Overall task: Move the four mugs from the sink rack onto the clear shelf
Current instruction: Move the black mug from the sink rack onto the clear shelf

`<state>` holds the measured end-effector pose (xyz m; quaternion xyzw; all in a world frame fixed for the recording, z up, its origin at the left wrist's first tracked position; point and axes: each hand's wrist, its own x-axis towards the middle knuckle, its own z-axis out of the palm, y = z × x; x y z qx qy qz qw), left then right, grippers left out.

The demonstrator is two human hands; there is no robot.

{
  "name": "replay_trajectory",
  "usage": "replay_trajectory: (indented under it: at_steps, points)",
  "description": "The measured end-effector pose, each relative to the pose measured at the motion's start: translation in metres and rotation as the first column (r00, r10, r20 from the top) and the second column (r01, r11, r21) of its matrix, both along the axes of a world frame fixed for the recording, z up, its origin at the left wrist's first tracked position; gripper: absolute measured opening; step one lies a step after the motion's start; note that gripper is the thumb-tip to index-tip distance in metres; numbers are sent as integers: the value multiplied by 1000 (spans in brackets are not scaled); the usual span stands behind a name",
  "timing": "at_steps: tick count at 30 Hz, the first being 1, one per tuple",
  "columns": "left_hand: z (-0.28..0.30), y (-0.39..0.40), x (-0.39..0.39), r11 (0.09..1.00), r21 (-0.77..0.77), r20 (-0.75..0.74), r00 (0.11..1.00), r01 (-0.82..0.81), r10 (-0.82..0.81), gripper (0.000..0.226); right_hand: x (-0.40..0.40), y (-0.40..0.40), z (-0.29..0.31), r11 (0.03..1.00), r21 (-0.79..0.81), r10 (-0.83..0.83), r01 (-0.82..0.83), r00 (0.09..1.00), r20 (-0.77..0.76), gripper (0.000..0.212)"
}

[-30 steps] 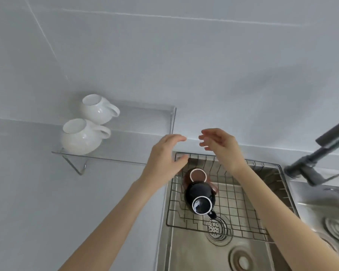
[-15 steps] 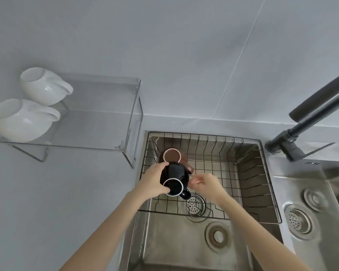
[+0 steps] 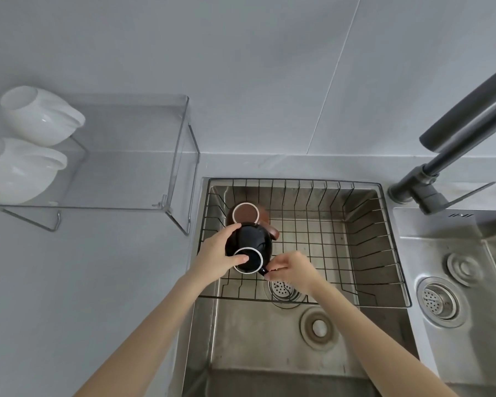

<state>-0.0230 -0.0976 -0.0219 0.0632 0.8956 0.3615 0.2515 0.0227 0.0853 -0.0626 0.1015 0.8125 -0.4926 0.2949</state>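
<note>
A black mug [image 3: 252, 242] with a white rim sits in the wire sink rack [image 3: 364, 239]. My left hand [image 3: 218, 253] wraps its left side, thumb over the rim. My right hand [image 3: 291, 267] pinches the mug's handle at its lower right. Behind it in the rack stands a brown mug [image 3: 245, 213], untouched. Two white mugs [image 3: 38, 116] [image 3: 17, 170] rest on the left part of the clear shelf [image 3: 132, 156].
The steel sink basin [image 3: 269, 339] lies under the rack, with a drain [image 3: 317, 328]. A dark faucet [image 3: 453, 138] reaches in from the upper right. A second basin [image 3: 453, 282] is at the right. Grey counter lies on the left.
Both hands have dropped from above the rack onto the black mug. My view has shifted right and down, so the shelf now sits further left.
</note>
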Motion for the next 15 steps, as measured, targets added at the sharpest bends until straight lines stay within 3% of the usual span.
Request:
replay_trajectory:
  at_steps: [8,15]
  points:
    - [6,-1,-1,999,33,29,999,-42,41,72,3,2,10,999,54,1,3,997,-74,14]
    - [54,0,-5,948,256,-37,979,-187,203,64,-10,20,87,994,88,-19,59,917,-398,12]
